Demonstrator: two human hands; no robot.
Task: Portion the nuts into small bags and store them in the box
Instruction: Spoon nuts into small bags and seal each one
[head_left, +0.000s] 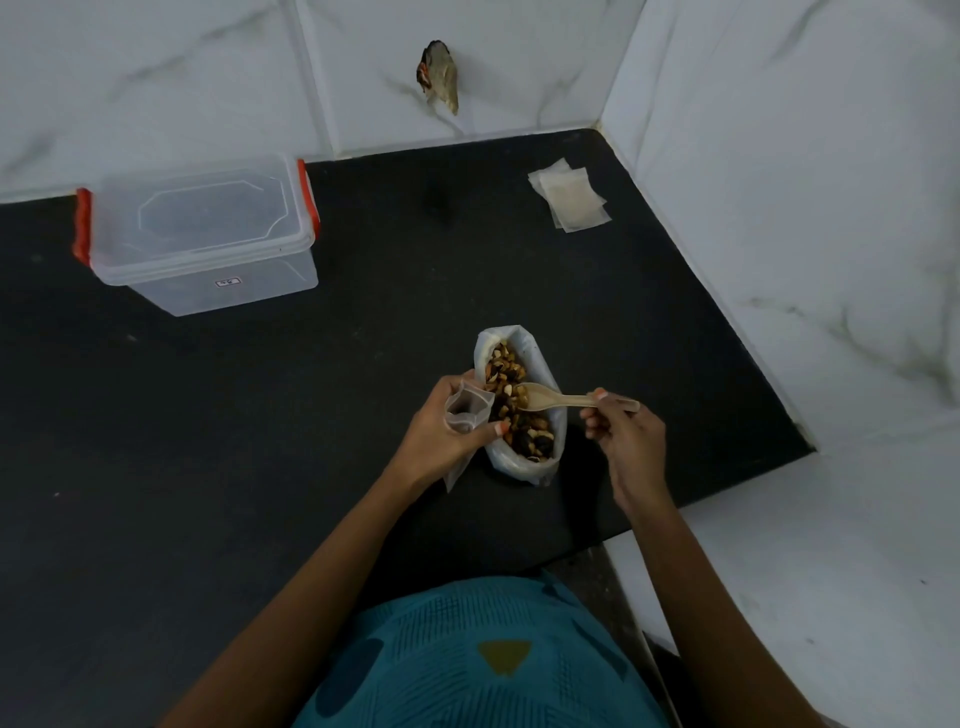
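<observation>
A large clear bag of mixed nuts stands open on the black counter. My left hand grips a small clear bag, mouth held open, just left of the big bag. My right hand pinches the handle of a pale spoon whose bowl lies over the nuts. A clear plastic box with red latches sits closed at the back left. Several empty small bags lie flat at the back right.
White marble-look tiled walls close off the back and right side. A small broken patch marks the back wall. The counter's front edge runs near my body at the lower right.
</observation>
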